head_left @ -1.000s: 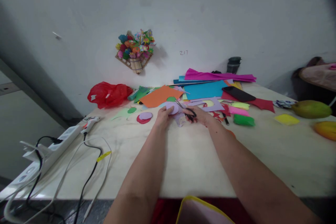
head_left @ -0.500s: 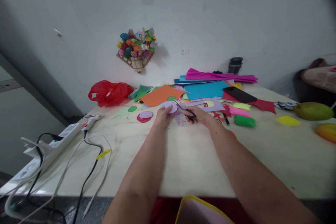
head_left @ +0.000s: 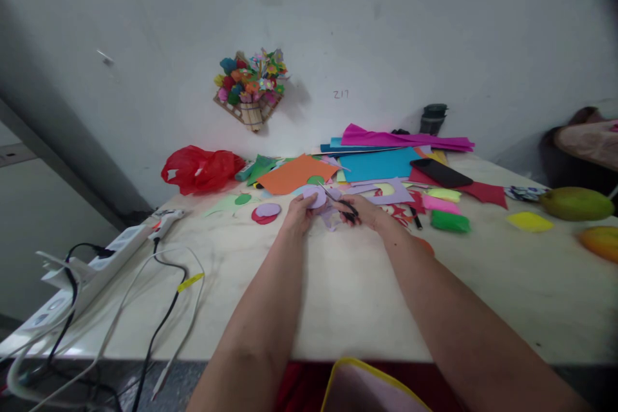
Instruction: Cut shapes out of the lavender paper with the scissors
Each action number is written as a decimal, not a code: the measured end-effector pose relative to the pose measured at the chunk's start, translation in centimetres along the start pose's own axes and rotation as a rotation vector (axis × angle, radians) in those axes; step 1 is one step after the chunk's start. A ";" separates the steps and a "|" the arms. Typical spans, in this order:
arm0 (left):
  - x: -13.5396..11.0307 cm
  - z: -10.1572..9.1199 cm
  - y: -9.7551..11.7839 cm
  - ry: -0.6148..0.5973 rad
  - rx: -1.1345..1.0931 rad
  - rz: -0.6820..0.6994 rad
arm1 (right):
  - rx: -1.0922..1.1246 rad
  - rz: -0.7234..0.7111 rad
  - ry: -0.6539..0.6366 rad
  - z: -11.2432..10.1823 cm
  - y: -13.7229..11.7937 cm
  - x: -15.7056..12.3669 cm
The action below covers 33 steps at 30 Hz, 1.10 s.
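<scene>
My left hand [head_left: 300,214] pinches a round piece of lilac paper [head_left: 314,197] near the middle of the table. In my right hand [head_left: 360,209] is a pair of scissors with black handles [head_left: 348,209], its blades pointing left at the edge of the lilac piece. Lilac paper scraps [head_left: 331,220] lie under and between the two hands. Left of my left hand, a lilac paper disc [head_left: 268,209] partly covers a red paper disc [head_left: 263,219]. A small green disc [head_left: 243,199] lies farther back.
Coloured sheets, among them orange [head_left: 294,175] and blue [head_left: 379,165], cover the back. A black phone [head_left: 441,173] rests on red paper. A red plastic bag [head_left: 203,170] sits back left; a power strip [head_left: 103,264] with cables runs along the left. Mangoes [head_left: 575,204] are at right.
My right hand and the scissors have shifted very slightly against the lilac paper. My left hand still holds the piece in nearly the same place.
</scene>
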<state>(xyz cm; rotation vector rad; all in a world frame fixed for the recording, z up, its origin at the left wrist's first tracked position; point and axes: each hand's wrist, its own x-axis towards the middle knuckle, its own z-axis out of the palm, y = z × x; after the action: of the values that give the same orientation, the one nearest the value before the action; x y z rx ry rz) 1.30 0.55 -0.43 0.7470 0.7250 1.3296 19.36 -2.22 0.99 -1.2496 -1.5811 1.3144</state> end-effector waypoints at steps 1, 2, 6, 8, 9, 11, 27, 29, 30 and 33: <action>0.0 0.0 0.0 0.003 -0.001 0.001 | -0.002 0.003 0.004 0.0 0.0 0.0; 0.0 0.0 0.0 0.006 -0.001 -0.001 | -0.004 0.003 0.007 0.1 0.0 0.0; 0.1 0.1 0.0 0.023 -0.004 -0.009 | 0.003 -0.016 0.009 0.2 0.2 0.2; 0.0 0.1 0.0 0.021 -0.009 -0.007 | 0.012 -0.016 0.012 0.3 0.3 0.3; 0.0 0.1 0.0 0.019 -0.009 -0.006 | 0.014 -0.014 0.016 0.3 0.3 0.4; 0.0 0.1 0.0 0.020 -0.011 -0.003 | 0.014 -0.012 0.023 0.4 0.3 0.4; 0.3 -0.1 -0.1 0.030 -0.016 -0.001 | 0.002 -0.013 0.038 0.7 0.0 0.3; 0.2 0.0 -0.1 0.029 -0.018 0.000 | 0.009 0.002 0.043 0.8 -0.1 0.3; 0.2 0.0 -0.1 0.032 -0.020 0.001 | 0.015 0.008 0.044 0.8 -0.2 0.3; 0.3 0.0 -0.2 0.041 -0.029 0.004 | 0.034 0.003 0.041 0.9 -0.4 0.2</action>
<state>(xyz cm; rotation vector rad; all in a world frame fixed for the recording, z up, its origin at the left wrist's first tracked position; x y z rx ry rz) 1.43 0.83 -0.56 0.7002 0.7363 1.3594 18.35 -2.28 1.13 -1.2513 -1.5222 1.3043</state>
